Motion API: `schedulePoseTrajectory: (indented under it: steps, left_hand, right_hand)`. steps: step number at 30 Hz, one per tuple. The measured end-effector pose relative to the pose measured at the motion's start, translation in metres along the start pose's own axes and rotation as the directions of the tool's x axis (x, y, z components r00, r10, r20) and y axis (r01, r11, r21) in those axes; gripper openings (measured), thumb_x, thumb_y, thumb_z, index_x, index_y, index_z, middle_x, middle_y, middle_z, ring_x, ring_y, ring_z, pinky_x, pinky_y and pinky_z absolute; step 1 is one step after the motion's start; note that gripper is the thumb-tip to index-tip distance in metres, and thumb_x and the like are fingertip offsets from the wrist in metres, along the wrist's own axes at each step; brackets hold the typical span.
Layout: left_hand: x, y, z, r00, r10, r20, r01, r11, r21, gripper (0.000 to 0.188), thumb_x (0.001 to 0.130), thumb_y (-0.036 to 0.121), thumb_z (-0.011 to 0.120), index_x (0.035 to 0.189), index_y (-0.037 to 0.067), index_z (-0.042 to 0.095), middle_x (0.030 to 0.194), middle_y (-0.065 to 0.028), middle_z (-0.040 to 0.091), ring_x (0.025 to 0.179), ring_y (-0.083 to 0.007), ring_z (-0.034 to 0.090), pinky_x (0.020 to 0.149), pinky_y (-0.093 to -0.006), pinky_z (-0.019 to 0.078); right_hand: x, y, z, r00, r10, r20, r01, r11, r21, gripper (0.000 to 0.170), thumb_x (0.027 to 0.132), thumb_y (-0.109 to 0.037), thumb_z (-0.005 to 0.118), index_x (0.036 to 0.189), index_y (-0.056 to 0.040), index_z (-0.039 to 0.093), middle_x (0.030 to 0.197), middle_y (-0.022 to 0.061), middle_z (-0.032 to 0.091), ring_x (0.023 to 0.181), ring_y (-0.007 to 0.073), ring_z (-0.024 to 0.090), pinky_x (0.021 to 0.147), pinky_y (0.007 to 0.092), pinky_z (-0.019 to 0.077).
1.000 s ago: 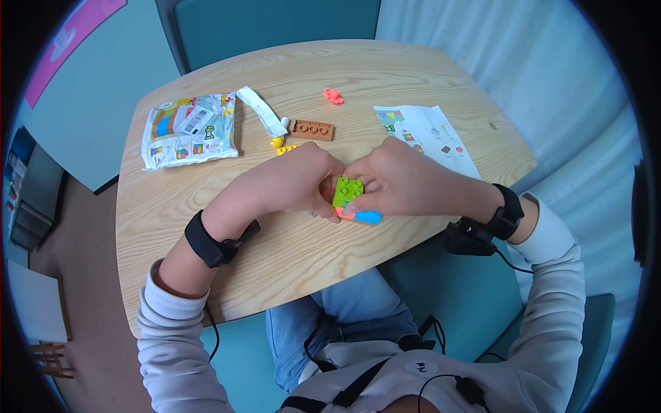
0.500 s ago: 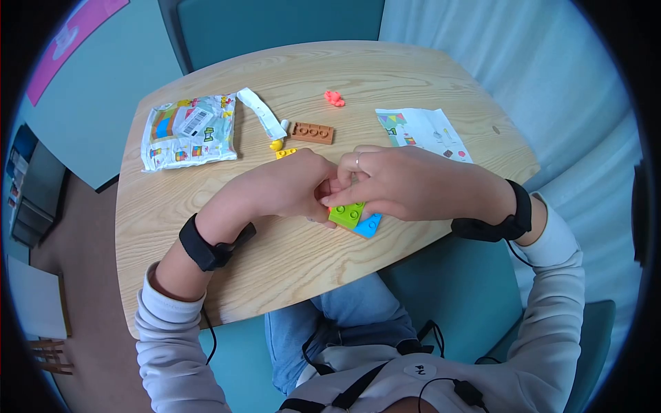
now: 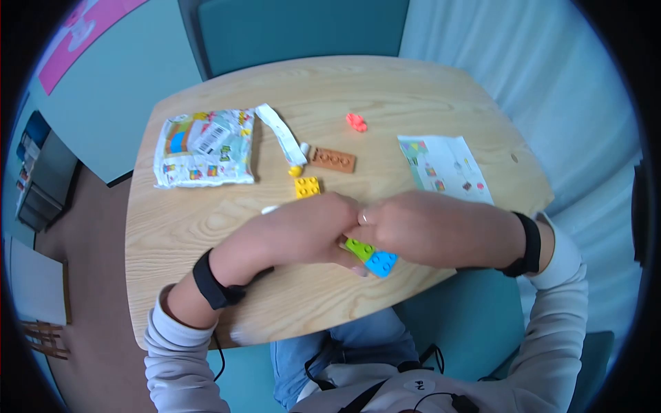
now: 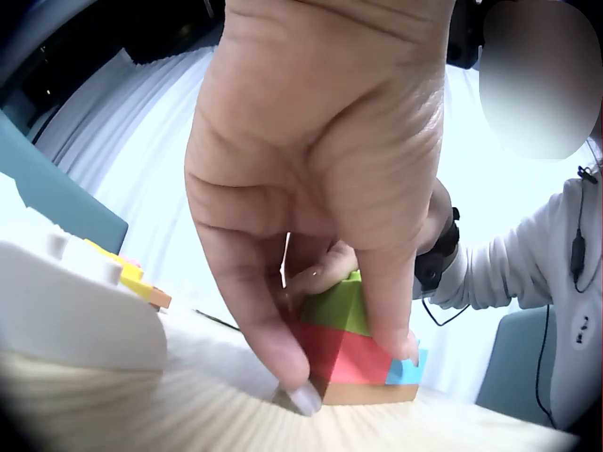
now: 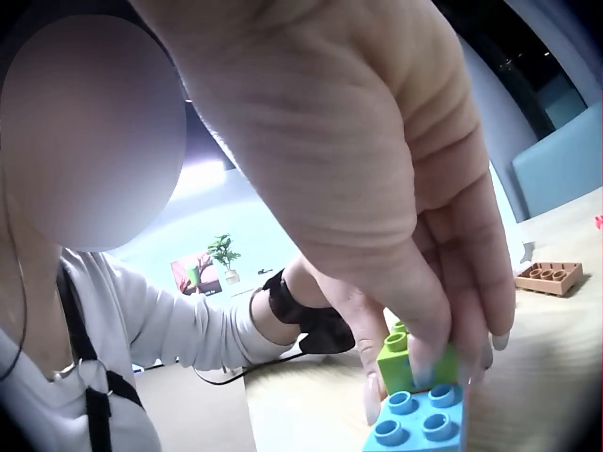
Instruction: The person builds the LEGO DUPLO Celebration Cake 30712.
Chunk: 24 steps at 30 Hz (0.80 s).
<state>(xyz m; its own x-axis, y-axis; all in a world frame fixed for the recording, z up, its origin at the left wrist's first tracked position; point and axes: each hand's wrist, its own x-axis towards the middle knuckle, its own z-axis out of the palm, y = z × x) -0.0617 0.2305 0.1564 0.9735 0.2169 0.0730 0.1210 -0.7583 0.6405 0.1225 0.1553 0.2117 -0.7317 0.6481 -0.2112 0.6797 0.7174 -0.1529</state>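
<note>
My left hand [image 3: 310, 230] grips a small stack of toy building bricks from its side, thumb and a finger around it. In the left wrist view, the stack has a brown base [image 4: 367, 394], a coral brick [image 4: 347, 356] over it and a green brick [image 4: 336, 311] on top. A blue brick [image 5: 415, 419] with round studs sits beside the coral one, lower than the green. My right hand [image 3: 430, 230] pinches the green brick from above, with its thumb against the near side. Both hands cover much of the stack in the head view.
Beyond the hands lie a yellow brick [image 3: 308, 186], a brown studded brick [image 3: 334, 160] and a coral piece [image 3: 356, 122]. A white curved brick [image 4: 75, 311] stands beside the left hand. Printed packaging [image 3: 206, 148] is at left, a picture leaflet [image 3: 444, 165] at right.
The head view has shifted, so the table's things appear lower. The right hand has moved over the green brick, hiding more of it. The yellow brick shows more fully.
</note>
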Motion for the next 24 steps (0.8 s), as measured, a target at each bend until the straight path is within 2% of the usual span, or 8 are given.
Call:
schedulePoseTrajectory:
  steps: [2,4,7,8,10,12,14,24]
  left_hand:
    - [0.002,-0.001,-0.003,0.999,0.031,-0.042,-0.029,0.998,0.057,0.043,0.074,0.029,0.083,0.094,-0.002,0.061,0.075,-0.017,0.063,0.073,-0.0356,0.064,0.065,-0.0386,0.049]
    - [0.001,0.005,-0.005,0.993,-0.097,0.067,0.098,0.995,-0.008,0.042,0.073,0.029,0.083,0.092,-0.002,0.061,0.079,-0.0169,0.063,0.073,-0.0375,0.063,0.064,-0.04,0.0482]
    - [-0.009,0.021,0.007,0.994,-0.11,0.016,0.107,0.986,0.132,0.038,0.078,0.028,0.077,0.096,-0.002,0.061,0.08,-0.019,0.063,0.076,-0.0389,0.064,0.066,-0.0427,0.0501]
    - [-0.009,0.029,0.011,0.987,-0.163,0.007,0.156,0.953,0.258,0.037,0.079,0.027,0.076,0.097,-0.002,0.061,0.08,-0.0196,0.064,0.077,-0.0384,0.065,0.067,-0.0435,0.0511]
    - [-0.007,0.039,0.013,0.969,-0.231,0.084,0.196,0.933,0.302,0.035,0.08,0.026,0.074,0.1,-0.001,0.061,0.08,-0.0196,0.064,0.079,-0.0368,0.066,0.069,-0.0442,0.0527]
    - [-0.008,0.041,0.017,0.965,-0.251,0.08,0.214,0.923,0.319,0.033,0.079,0.026,0.075,0.096,0.0,0.063,0.08,-0.0178,0.065,0.078,-0.0346,0.067,0.068,-0.043,0.0532]
    - [-0.007,0.045,0.013,0.957,-0.274,0.094,0.231,0.919,0.32,0.032,0.079,0.026,0.075,0.093,0.0,0.063,0.08,-0.0174,0.066,0.078,-0.0345,0.067,0.068,-0.0427,0.0532]
    - [-0.009,0.043,0.014,0.966,-0.254,0.045,0.216,0.891,0.399,0.034,0.079,0.034,0.075,0.084,0.001,0.065,0.076,-0.0158,0.066,0.075,-0.034,0.067,0.067,-0.0423,0.0536]
  right_hand:
    - [-0.004,0.004,-0.001,1.0,-0.018,-0.003,0.018,0.995,0.1,0.03,0.097,-0.011,0.047,0.124,-0.0037,0.056,0.091,0.0182,0.062,0.083,0.0334,0.063,0.069,0.0386,0.0513]
    - [-0.007,0.011,-0.008,0.998,-0.054,-0.025,0.055,0.996,0.074,0.028,0.095,-0.011,0.055,0.122,-0.0065,0.06,0.091,0.0153,0.064,0.082,0.0294,0.064,0.069,0.035,0.0518]
    - [-0.014,0.033,-0.022,0.971,-0.062,-0.231,0.177,0.834,0.523,0.017,0.089,-0.018,0.067,0.092,-0.0024,0.07,0.08,0.0119,0.068,0.073,0.0228,0.066,0.063,0.0295,0.0499]
    - [-0.01,0.036,-0.026,0.972,-0.067,-0.225,0.18,0.83,0.528,0.017,0.089,-0.018,0.067,0.092,-0.0024,0.07,0.08,0.0119,0.068,0.073,0.0228,0.066,0.063,0.0295,0.0499]
    - [-0.002,0.035,-0.036,0.874,0.365,-0.319,-0.15,0.83,0.538,0.017,0.088,-0.018,0.067,0.084,-0.0025,0.071,0.076,0.0095,0.069,0.072,0.0195,0.066,0.063,0.0294,0.0503]
    - [0.017,0.048,-0.017,0.89,0.362,-0.275,-0.226,0.877,0.424,0.015,0.087,-0.017,0.067,0.093,-0.0038,0.07,0.085,0.0101,0.069,0.079,0.0229,0.067,0.068,0.0331,0.0514]
    - [0.039,0.055,0.007,0.92,0.092,-0.382,-0.044,0.99,0.134,0.023,0.085,-0.016,0.067,0.105,-0.0046,0.067,0.095,0.0121,0.066,0.089,0.0274,0.065,0.075,0.0378,0.0518]
    - [0.062,0.039,0.02,0.942,0.186,-0.279,-0.151,0.978,0.141,0.027,0.079,-0.013,0.072,0.099,-0.0025,0.058,0.098,0.0162,0.062,0.099,0.0349,0.061,0.078,0.0438,0.0505]
